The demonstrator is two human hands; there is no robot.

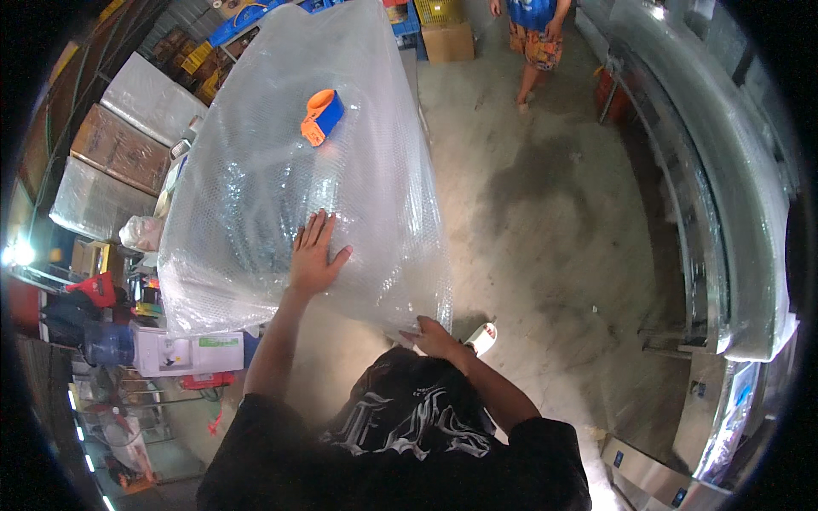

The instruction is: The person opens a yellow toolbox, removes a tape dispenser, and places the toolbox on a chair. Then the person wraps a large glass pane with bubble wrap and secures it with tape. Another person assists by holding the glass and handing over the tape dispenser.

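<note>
A wide sheet of bubble wrap (256,204) lies draped over a long, table-high shape in front of me. My left hand (315,262) rests flat on it, palm down, with the fingers stretched and the thumb apart. At the sheet's near right corner, my right hand (433,335) has its fingers closed on the bubble wrap's edge. Farther up on the wrap sits an orange and blue tape dispenser (322,117), beyond my left fingertips and touched by neither hand. What lies beneath the wrap is blurred by the plastic.
Wrapped boxes (123,145) stand along the left side, above a white water dispenser (187,351). A long plastic-wrapped metal unit (724,187) lines the right. Another person (537,38) stands on the concrete floor (545,221) at the far side, near a cardboard box (448,43).
</note>
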